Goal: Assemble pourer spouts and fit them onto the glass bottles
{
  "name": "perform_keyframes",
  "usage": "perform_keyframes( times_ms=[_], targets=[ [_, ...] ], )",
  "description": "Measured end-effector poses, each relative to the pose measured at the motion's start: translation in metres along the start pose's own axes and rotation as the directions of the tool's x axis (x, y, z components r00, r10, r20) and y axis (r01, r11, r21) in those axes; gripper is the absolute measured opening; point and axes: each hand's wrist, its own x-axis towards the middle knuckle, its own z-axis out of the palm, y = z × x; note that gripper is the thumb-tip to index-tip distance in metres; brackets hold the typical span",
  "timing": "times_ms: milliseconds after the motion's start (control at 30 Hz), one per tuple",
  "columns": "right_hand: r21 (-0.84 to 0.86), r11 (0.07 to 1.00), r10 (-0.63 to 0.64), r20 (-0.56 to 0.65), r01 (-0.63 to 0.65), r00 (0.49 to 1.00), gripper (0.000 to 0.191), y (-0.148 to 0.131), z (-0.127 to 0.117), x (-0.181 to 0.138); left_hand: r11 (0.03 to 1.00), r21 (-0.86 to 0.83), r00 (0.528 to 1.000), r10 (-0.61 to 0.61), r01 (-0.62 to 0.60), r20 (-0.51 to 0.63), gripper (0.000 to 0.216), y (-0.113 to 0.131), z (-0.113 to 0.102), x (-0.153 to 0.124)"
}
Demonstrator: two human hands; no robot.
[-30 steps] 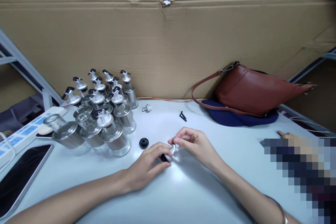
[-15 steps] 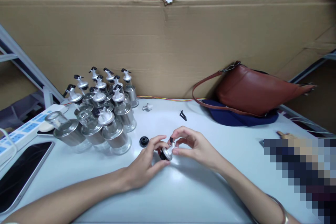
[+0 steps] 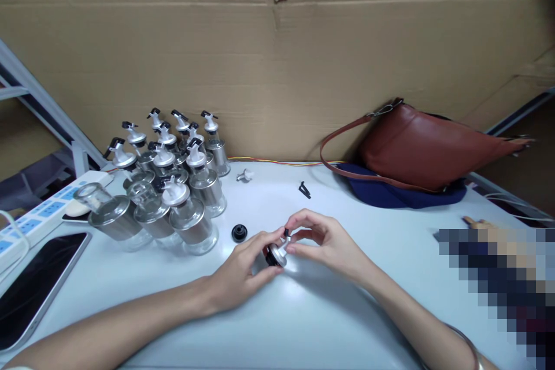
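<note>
My left hand (image 3: 238,274) holds a bottle pourer (image 3: 280,253) by its silver dome and black base, tilted just above the table. My right hand (image 3: 329,243) is closed at the pourer's spout, thumb and fingers at its tip. A small black flip cap (image 3: 287,232) shows at the spout between the fingertips of both hands; its far part is hidden. Close to my left fingers lies a round black stopper piece (image 3: 239,233). Further back are a loose silver spout part (image 3: 245,176) and black flip-cap levers (image 3: 304,189).
Several glass bottles with metal sleeves (image 3: 193,225) stand at left, most with pourers. A power strip (image 3: 52,208) and a phone (image 3: 37,286) lie at the left edge. A brown bag (image 3: 416,144) rests on dark blue cloth (image 3: 390,193); a blurred person's arm (image 3: 498,277) is at right.
My left index finger has stretched forward to the black flip cap at the spout. Both hands stay on the pourer, and the view has shifted slightly.
</note>
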Motion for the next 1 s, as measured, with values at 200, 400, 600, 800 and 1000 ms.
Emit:
perform_keyframes(
  times_ms=[200, 400, 600, 800, 1000],
  targets=[
    [-0.015, 0.999, -0.031, 0.009, 0.031, 0.999, 0.025, -0.0006, -0.0036, 0.0009, 0.997, 0.003, 0.996, 0.081, -0.081, -0.021, 0.043, 0.0007, -0.0002, 0.0009],
    [-0.027, 0.999, -0.023, 0.031, 0.024, 0.999, 0.027, 0.0001, -0.0052, 0.0012, 1.0, 0.006, 1.0, -0.005, 0.005, -0.026, 0.05, -0.0019, 0.0011, -0.002],
    [-0.028, 0.999, -0.034, 0.044, 0.035, 0.998, 0.023, 0.0015, -0.0043, 0.0012, 1.0, -0.006, 1.0, -0.024, 0.024, -0.016, 0.058, -0.002, 0.0009, -0.0018],
    [-0.037, 0.999, -0.034, 0.062, 0.037, 0.997, 0.02, 0.0044, -0.0054, 0.0005, 1.0, -0.015, 1.0, 0.002, -0.002, -0.027, 0.061, -0.0027, 0.0013, 0.0002],
    [-0.079, 0.996, -0.024, 0.083, 0.031, 0.996, 0.021, 0.0005, -0.0047, 0.0002, 0.998, -0.045, 0.999, 0.034, -0.036, -0.035, 0.061, -0.0047, 0.0024, -0.0011]
  ],
)
